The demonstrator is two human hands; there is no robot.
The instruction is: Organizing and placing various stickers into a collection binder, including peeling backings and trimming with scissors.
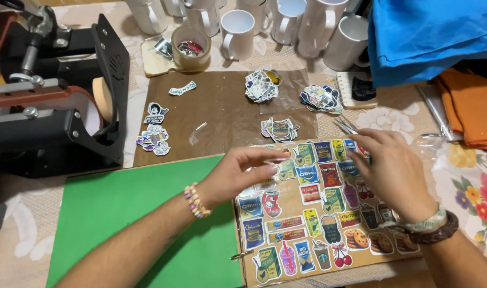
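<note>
Hands (238, 173) (390, 170) cover several stickers on the brown sheet (307, 234).

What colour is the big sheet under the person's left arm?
The sheet is plain green. The head view shows it clearly, under the left hand.

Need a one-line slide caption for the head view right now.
Left hand and right hand hover over a brown card page covered with colourful stickers, beside a green sheet.
</note>
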